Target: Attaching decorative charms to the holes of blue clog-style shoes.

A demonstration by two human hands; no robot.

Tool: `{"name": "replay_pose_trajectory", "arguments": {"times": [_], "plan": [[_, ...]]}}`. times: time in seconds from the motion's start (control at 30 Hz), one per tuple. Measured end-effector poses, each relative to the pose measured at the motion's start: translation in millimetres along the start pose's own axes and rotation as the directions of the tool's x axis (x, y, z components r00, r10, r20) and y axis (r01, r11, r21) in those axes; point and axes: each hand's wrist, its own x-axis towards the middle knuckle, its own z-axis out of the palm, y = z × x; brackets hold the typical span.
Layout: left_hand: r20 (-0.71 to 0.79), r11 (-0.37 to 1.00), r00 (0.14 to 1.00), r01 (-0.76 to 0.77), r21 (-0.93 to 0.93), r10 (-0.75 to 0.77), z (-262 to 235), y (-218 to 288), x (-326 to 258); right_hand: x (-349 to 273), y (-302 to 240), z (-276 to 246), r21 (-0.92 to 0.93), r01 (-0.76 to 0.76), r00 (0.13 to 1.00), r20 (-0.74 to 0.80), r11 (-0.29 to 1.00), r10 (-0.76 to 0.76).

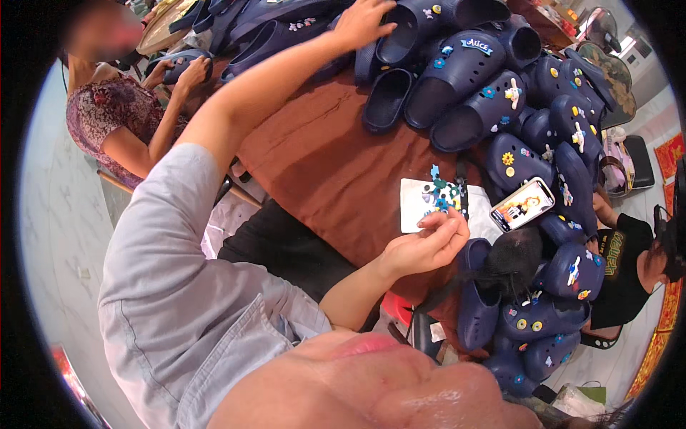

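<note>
My left arm stretches far across the brown table (321, 157). My left hand (363, 21) grips the rim of a navy clog (400, 32) in the pile at the far edge. My right hand (427, 247) is close to me, its thumb and fingers pinched together at the near edge of a white sheet (414, 204). The sheet carries several small blue and coloured shoe charms (441, 194). Whatever sits between those fingertips is too small to see.
Many navy clogs (471, 79), some studded with charms, are heaped along the table's far and right sides. A phone (522, 204) with a lit screen lies among them. One person sits at upper left (118, 114) holding a clog, another at right in a black shirt (622, 272).
</note>
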Motion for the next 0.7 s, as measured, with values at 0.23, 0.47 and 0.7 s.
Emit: {"name": "replay_pose_trajectory", "arguments": {"times": [0.23, 0.47, 0.7], "plan": [[0.394, 0.964, 0.887, 0.171, 0.202, -0.240, 72.7, -53.4, 81.2, -9.8, 16.4, 10.2, -0.038, -0.082, 0.980, 0.178, 0.996, 0.087], [0.168, 0.824, 0.862, 0.506, -0.255, -0.478, 127.8, -65.3, 94.6, 4.0, 35.9, 4.0, -0.088, -0.137, 0.969, 0.195, 0.987, 0.152], [0.078, 0.782, 0.795, 0.606, -0.148, -0.601, 118.8, -67.9, 98.6, -6.0, 41.3, 14.8, -0.049, -0.233, 0.940, 0.247, 0.971, 0.238]]}}
